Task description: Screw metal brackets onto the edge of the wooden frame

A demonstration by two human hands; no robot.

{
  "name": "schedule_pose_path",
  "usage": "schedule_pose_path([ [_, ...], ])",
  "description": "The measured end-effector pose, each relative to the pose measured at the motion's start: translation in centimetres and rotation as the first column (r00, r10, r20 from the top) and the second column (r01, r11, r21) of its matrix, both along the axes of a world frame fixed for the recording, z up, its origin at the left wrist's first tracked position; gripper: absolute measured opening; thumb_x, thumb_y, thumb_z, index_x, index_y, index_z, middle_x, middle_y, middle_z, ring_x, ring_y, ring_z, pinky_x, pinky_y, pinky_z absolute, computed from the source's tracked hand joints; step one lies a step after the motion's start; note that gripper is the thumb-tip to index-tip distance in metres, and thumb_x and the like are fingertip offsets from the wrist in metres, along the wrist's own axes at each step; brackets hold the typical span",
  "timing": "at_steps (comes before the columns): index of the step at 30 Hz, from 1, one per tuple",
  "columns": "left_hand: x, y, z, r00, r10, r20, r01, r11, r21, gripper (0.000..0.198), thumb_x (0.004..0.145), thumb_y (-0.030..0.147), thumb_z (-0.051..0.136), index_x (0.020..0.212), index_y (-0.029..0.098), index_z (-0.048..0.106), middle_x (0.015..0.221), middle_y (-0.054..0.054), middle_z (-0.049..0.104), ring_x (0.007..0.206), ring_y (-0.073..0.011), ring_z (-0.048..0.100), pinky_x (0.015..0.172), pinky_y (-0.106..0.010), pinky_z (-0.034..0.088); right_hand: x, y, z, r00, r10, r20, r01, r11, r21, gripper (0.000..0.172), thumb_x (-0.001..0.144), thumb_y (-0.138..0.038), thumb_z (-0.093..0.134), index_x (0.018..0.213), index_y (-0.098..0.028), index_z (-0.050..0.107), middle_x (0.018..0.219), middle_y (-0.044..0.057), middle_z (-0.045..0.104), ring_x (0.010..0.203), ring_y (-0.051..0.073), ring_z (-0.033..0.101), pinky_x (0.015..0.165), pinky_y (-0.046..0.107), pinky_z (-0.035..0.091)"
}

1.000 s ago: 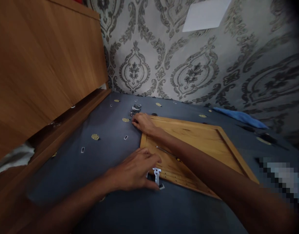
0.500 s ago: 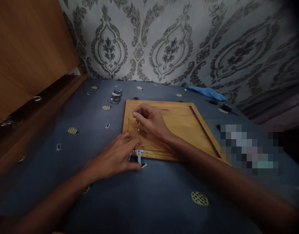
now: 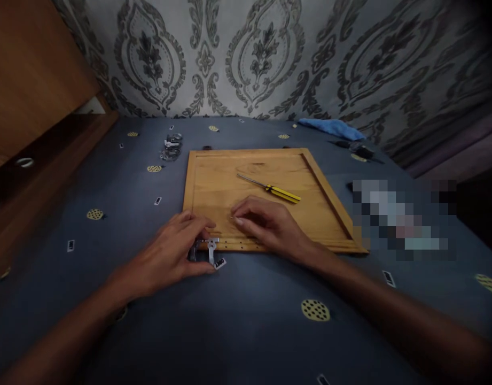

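A wooden door panel [image 3: 217, 187] with a raised frame lies flat on the dark patterned cloth. At its near left edge, my left hand [image 3: 177, 246] holds a metal cabinet hinge [image 3: 212, 248], thumb on the near side and fingers bent over the panel. My right hand [image 3: 267, 222] is closed in a pinch above the panel, right of the hinge. A small, thin, shiny piece that looks like a screw [image 3: 232, 217] shows at its fingertips. Beyond the right hand a screwdriver [image 3: 283, 193] with a yellow and black handle rests on the panel, tip pointing left.
More metal hinges [image 3: 172, 147] lie on the cloth at the far left. A blue cloth [image 3: 334, 128] and a dark tool [image 3: 358, 148] lie at the far right. Wooden furniture [image 3: 33, 80] stands on the left. A pixelated patch covers something right of the panel.
My right hand has come back from the panel's far left part toward the near edge, uncovering the screwdriver. My left hand stays at the hinge. The view has shifted somewhat.
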State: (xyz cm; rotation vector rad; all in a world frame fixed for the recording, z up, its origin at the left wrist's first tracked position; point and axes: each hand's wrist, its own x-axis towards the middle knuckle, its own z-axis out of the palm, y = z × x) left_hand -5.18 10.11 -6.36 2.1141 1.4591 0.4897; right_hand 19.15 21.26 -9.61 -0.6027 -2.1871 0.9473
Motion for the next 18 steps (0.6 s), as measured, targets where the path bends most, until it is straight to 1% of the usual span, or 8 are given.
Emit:
schedule_pose_path([
  [3, -0.05, 0.09, 0.13, 1.000, -0.017, 0.002, 0.017, 1.000, 0.000, 0.051, 0.086, 0.040, 0.086, 0.127, 0.023, 0.059, 0.118, -0.006, 0.073, 0.117, -0.0295, 0.062, 0.102, -0.046, 0.051, -0.23, -0.12, -0.06, 0.999, 0.027, 0.045, -0.030, 0.998, 0.063, 0.011, 0.098, -0.025, 0.061, 0.092, -0.023, 0.070, 0.098, 0.006, 0.072, 0.091, 0.020, 0.069, 0.080, 0.034, 0.055],
  [5, -0.08, 0.07, 0.11, 1.000, -0.024, 0.013, 0.024, 1.000, 0.003, 0.047, 0.087, 0.040, 0.084, 0.124, 0.023, 0.061, 0.117, -0.006, 0.072, 0.115, -0.0288, 0.063, 0.100, -0.044, 0.052, -0.29, -0.13, -0.13, 0.997, 0.024, 0.077, -0.031, 0.994, 0.104, 0.014, 0.099, -0.023, 0.060, 0.090, -0.022, 0.070, 0.100, 0.008, 0.072, 0.093, 0.021, 0.069, 0.082, 0.036, 0.055],
  [8, -0.11, -0.08, -0.16, 1.000, -0.005, 0.031, 0.003, 0.999, 0.035, 0.048, 0.087, 0.039, 0.084, 0.126, 0.024, 0.061, 0.118, -0.005, 0.071, 0.115, -0.0280, 0.063, 0.098, -0.043, 0.053, -0.20, 0.01, -0.33, 0.994, 0.023, 0.111, -0.040, 0.987, 0.153, 0.012, 0.097, -0.019, 0.060, 0.090, -0.020, 0.071, 0.100, 0.010, 0.072, 0.094, 0.023, 0.068, 0.085, 0.038, 0.055],
  [10, -0.11, -0.20, -0.42, 0.999, 0.003, 0.040, -0.006, 0.998, 0.060, 0.049, 0.087, 0.038, 0.084, 0.127, 0.026, 0.060, 0.117, -0.004, 0.071, 0.115, -0.0273, 0.063, 0.098, -0.042, 0.053, -0.06, 0.08, -0.46, 0.992, 0.020, 0.121, -0.042, 0.983, 0.177, 0.010, 0.096, -0.017, 0.062, 0.096, -0.018, 0.071, 0.101, 0.011, 0.072, 0.095, 0.023, 0.068, 0.084, 0.037, 0.055],
  [12, -0.12, -0.28, -0.62, 0.999, 0.000, 0.044, -0.003, 0.997, 0.071, 0.047, 0.087, 0.037, 0.084, 0.127, 0.027, 0.060, 0.115, -0.004, 0.071, 0.114, -0.0267, 0.063, 0.097, -0.041, 0.054, 0.07, 0.03, -0.48, 0.994, 0.005, 0.111, -0.027, 0.980, 0.200, 0.012, 0.096, -0.017, 0.063, 0.106, -0.016, 0.071, 0.102, 0.011, 0.072, 0.093, 0.022, 0.068, 0.079, 0.034, 0.055],
  [14, -0.15, -0.33, -0.69, 0.999, -0.001, 0.045, -0.002, 0.997, 0.075, 0.048, 0.087, 0.037, 0.085, 0.126, 0.027, 0.060, 0.114, -0.004, 0.071, 0.113, -0.0266, 0.063, 0.097, -0.041, 0.054, 0.17, -0.18, -0.35, 0.995, -0.031, 0.093, 0.009, 0.975, 0.224, 0.014, 0.097, -0.017, 0.063, 0.109, -0.016, 0.070, 0.099, 0.009, 0.071, 0.088, 0.021, 0.067, 0.074, 0.032, 0.053],
  [16, -0.18, -0.37, -0.66, 0.999, -0.004, 0.050, 0.000, 0.997, 0.078, 0.048, 0.086, 0.036, 0.085, 0.127, 0.027, 0.060, 0.115, -0.004, 0.072, 0.112, -0.0269, 0.063, 0.097, -0.041, 0.054, 0.27, -0.39, -0.14, 0.993, -0.081, 0.090, 0.056, 0.965, 0.256, 0.008, 0.097, -0.016, 0.061, 0.100, -0.017, 0.068, 0.092, 0.007, 0.070, 0.082, 0.019, 0.065, 0.071, 0.031, 0.050],
  [18, -0.21, -0.40, -0.61, 0.999, -0.008, 0.054, 0.004, 0.997, 0.076, 0.049, 0.086, 0.035, 0.085, 0.127, 0.027, 0.060, 0.116, -0.004, 0.072, 0.113, -0.0271, 0.063, 0.097, -0.041, 0.054, 0.51, -0.36, -0.01, 0.983, -0.152, 0.101, 0.114, 0.944, 0.309, 0.011, 0.098, -0.017, 0.058, 0.089, -0.018, 0.064, 0.085, 0.005, 0.067, 0.078, 0.018, 0.062, 0.070, 0.030, 0.048],
])
